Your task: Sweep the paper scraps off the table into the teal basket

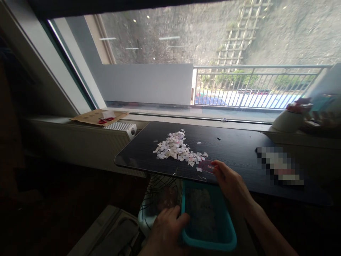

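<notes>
A heap of small white and pink paper scraps (178, 148) lies on the dark tabletop (239, 153) near its front edge. My right hand (231, 185) is at that edge, fingers closed on a thin pinkish card (206, 166) lying flat beside the scraps. My left hand (168, 227) grips the left rim of a teal plastic basket (213, 231), held below the table edge. The basket holds a layer of pale scraps.
A wire waste basket (157, 199) stands under the table, left of the teal basket. Red scissors (106, 120) lie on brown cardboard on the window sill over a white heater (122, 127). A white pot (289, 119) stands at right.
</notes>
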Demonstrator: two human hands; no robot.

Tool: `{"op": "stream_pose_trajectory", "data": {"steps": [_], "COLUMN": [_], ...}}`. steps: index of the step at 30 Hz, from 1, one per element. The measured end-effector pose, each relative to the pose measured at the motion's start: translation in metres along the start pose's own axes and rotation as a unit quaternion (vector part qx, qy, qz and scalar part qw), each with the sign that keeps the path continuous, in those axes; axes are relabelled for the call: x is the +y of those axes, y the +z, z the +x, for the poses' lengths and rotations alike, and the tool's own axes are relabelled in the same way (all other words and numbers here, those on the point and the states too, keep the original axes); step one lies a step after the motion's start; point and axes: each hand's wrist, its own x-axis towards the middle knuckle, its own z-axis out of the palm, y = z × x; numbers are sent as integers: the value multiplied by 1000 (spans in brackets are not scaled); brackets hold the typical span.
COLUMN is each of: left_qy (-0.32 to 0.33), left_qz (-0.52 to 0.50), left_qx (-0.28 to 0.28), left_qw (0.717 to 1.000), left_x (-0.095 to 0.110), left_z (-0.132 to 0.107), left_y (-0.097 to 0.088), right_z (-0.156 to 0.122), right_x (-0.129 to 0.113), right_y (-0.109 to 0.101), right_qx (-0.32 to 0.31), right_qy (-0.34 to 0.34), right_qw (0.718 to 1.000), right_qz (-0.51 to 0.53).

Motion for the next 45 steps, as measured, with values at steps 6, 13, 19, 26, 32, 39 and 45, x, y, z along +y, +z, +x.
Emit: {"op": "stream_pose_trajectory", "data": {"steps": [6,13,19,26,32,39,45], "left_qy": [6,1,-7,11,5,2,-1], "left_qz": [-6,-7,-2,16,9,24,12], "left_qx": [20,1,17,72,30,1,5], "left_qw": [1000,1000,1000,997,999,1000,1000], "left_x": [1,2,-6,-12,0,-7,2], "left_z": [-1,2,-2,-6,1,0,1], "left_y": [-2,-4,-5,5,-1,5,-1], "right_z": [-10,-24,5,30,15,31,34], "right_x": [1,-4,-5,6,8,-8,-5], "right_y": [-4,-3,-8,-3,-14,-7,-11], "right_qx": [-51,-51,-5,-12,-5,-32,5], "right_qy": [11,0,5,16,31,32,40], "right_qw": [997,995,999,1000,999,998,997], "right_qz": [61,86,33,-13,0,-33,-68]}}
